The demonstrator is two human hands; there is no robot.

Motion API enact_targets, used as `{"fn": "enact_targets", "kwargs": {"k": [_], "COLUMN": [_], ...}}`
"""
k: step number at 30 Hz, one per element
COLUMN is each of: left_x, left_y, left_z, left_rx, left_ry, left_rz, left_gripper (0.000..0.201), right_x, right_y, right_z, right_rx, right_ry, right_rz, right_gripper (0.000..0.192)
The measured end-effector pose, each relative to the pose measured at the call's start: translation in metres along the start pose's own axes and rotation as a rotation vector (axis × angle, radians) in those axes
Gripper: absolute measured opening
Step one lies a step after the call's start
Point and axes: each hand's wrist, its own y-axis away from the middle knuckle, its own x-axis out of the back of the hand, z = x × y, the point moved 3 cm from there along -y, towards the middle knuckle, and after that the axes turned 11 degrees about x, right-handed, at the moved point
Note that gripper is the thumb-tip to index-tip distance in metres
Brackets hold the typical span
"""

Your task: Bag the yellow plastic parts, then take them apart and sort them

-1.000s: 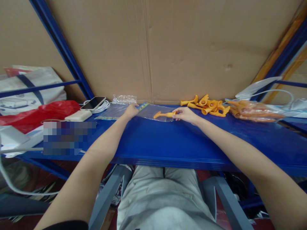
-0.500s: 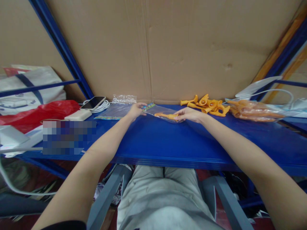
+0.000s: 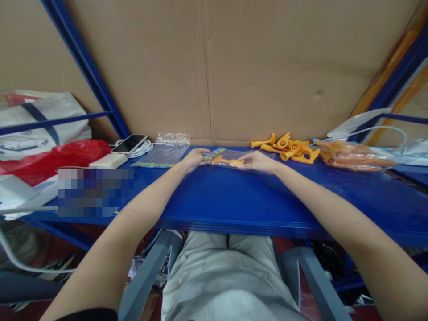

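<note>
My left hand (image 3: pixel 197 158) pinches the end of a clear plastic bag (image 3: pixel 241 154) beside its colourful printed strip. On the other side, my right hand (image 3: pixel 259 161) has its fingers closed on the right end of an orange plastic piece (image 3: pixel 229 161). That piece lies within the clear film, its left tip close to the printed strip. Film also shows around my right fingers and wrist, so the hand seems to be partly in the bag. The bag is just above or on the blue tabletop (image 3: pixel 220 196); I cannot tell which. My right fingertips are partly hidden.
More clear bags (image 3: pixel 160 154) lie flat on the left. Loose orange plastic pieces (image 3: pixel 290 147) are heaped right of centre, near a filled plastic bag (image 3: pixel 354 156). A phone (image 3: pixel 130 143), white cable (image 3: pixel 142 149) and red bag (image 3: pixel 67 156) sit at left. Cardboard (image 3: pixel 234 71) stands behind.
My right hand has moved left with the orange piece, bringing it deeper into the bag towards the printed strip. The left hand has shifted slightly and still grips the bag's end.
</note>
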Motion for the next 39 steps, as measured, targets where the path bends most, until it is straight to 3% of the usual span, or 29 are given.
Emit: {"fn": "enact_targets", "kwargs": {"k": [14,17,20,22,25,32,39], "left_x": [0.002,0.005,0.006,0.003,-0.003,-0.010,0.000], "left_y": [-0.006,-0.008,-0.006,-0.004,-0.004,-0.010,-0.016], "left_z": [-0.004,-0.001,0.006,0.008,0.006,0.000,0.001], "left_rx": [-0.005,-0.139,-0.400,-0.543,-0.636,-0.572,-0.318], "left_ry": [-0.075,-0.266,-0.542,-0.676,-0.785,-0.685,-0.348], "left_rz": [0.047,0.148,0.256,0.251,0.168,0.091,0.140], "left_gripper": [0.051,0.050,0.045,0.039,0.033,0.037,0.042], "right_x": [-0.019,-0.020,-0.020,-0.021,-0.021,-0.023,-0.025], "right_y": [-0.002,-0.002,-0.003,-0.002,-0.001,0.002,-0.004], "right_z": [0.007,0.008,0.008,0.007,0.004,-0.004,0.003], "right_rx": [-0.078,-0.088,-0.115,-0.125,-0.120,-0.071,0.001], "right_ry": [-0.307,-0.333,-0.341,-0.349,-0.347,-0.264,-0.193], "right_rz": [0.094,0.080,0.098,0.105,0.101,0.103,0.104], "right_gripper": [0.023,0.028,0.031,0.032,0.030,0.018,0.017]}}
